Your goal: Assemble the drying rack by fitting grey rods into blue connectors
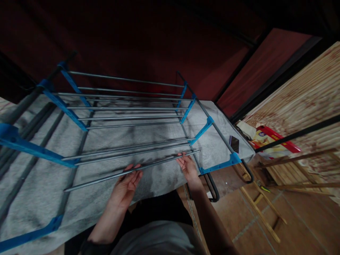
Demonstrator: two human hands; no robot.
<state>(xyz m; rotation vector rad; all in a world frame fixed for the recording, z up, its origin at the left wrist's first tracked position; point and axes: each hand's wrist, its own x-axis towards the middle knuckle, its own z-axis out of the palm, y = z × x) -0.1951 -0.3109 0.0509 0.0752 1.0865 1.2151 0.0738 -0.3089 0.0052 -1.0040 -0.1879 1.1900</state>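
Note:
A loose grey metal rod [156, 163] runs slantwise across the front of a partly assembled rack, with both my hands on it. My left hand [129, 182] holds it near its middle, fingers curled under the rod. Closer to the rod's right end, my right hand [188, 166] grips it between thumb and fingers. The rack has dark side tubes [79, 145] joined by blue plastic brackets [60, 102], with several rods fitted between them. Just in front of the rod are two blue end brackets, one at the lower left [34, 235] and one at the right [220, 166].
The rack lies on a grey blanket [156, 136]. A phone [234, 144] rests on it at the right. Beyond are a red and yellow package [273, 140], a wooden frame [261, 209] on the tiled floor [236, 219], and a dark red wall panel [132, 42] behind.

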